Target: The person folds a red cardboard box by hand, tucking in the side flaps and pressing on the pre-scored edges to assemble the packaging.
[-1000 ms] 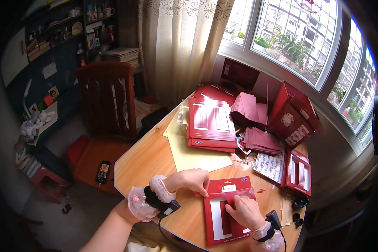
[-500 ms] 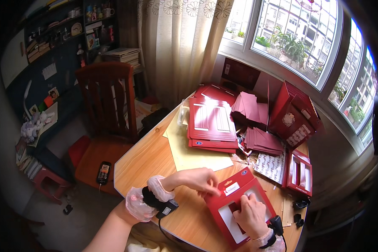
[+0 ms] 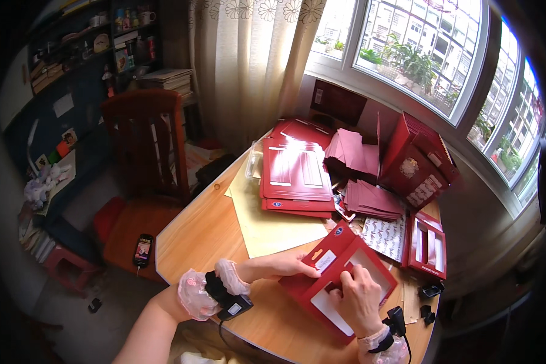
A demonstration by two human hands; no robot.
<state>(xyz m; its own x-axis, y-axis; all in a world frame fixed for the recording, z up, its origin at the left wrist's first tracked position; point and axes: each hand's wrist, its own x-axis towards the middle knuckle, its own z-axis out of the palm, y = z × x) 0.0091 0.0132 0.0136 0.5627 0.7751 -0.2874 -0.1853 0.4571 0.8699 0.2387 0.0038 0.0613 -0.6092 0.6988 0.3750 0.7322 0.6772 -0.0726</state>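
A flat red window box (image 3: 370, 261) with a hang hole and a white label lies tilted on the table in front of me. My left hand (image 3: 288, 265) grips its upper left edge, the thumb near the label and the other fingers mostly hidden. Over the white window area rests my right hand (image 3: 361, 297), its fingers curled in against the box. Whatever those fingertips pinch is hidden by the hand. Both wrists wear clear plastic cuffs and black straps with small devices.
Beyond the box are a stack of red window boxes (image 3: 294, 176) on yellow paper (image 3: 264, 227), piles of dark-red envelopes (image 3: 373, 200), and an upright red box (image 3: 415, 161). Another window box (image 3: 428, 246) stands right. A wooden chair (image 3: 142, 224) holds a phone (image 3: 143, 250).
My left hand has come down from above the label to the box's left edge. The box has turned and shifted slightly up, and my right hand still lies over its window.
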